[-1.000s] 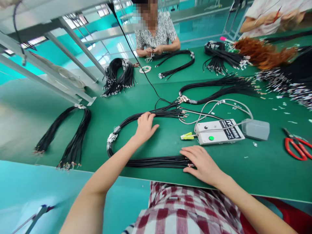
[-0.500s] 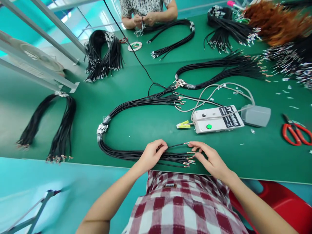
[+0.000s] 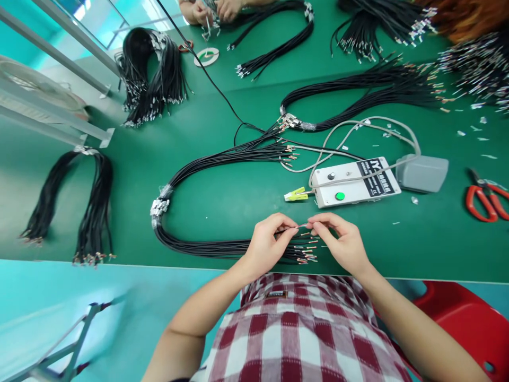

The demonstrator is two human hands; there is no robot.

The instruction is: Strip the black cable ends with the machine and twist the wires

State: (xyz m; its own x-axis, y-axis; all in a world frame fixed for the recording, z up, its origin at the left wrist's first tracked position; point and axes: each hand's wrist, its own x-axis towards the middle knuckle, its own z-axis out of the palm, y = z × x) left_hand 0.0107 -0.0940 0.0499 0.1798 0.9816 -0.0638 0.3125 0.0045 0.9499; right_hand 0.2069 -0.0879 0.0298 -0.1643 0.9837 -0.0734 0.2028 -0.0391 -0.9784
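A bundle of black cables (image 3: pixel 207 248) curves across the green table and passes under my left hand (image 3: pixel 272 241). That hand pinches one black cable near its stripped end. My right hand (image 3: pixel 338 239) is closed at the tip of the same cable, thumb and forefinger on its thin inner wires (image 3: pixel 303 225). Below them the other cable ends fan out with bare coloured wires. At the bend, the bundle is gathered by clear wrap around silvery connectors (image 3: pixel 159 207). Just beyond my hands lies a yellow clip (image 3: pixel 297 194) wired to a white box (image 3: pixel 353 183) with a green button.
Red-handled cutters (image 3: pixel 485 201) lie at the right, near a grey adapter (image 3: pixel 422 172). More cable bundles (image 3: pixel 95 180) rest at the left and the back. Across the table are another person's hands (image 3: pixel 217 10). A red chair (image 3: pixel 461 329) stands at lower right, metal bars (image 3: pixel 59 53) at upper left.
My left hand has slid right along the cable to near its end. My right hand has closed its fingers on the cable's tip. The view has shifted slightly downward.
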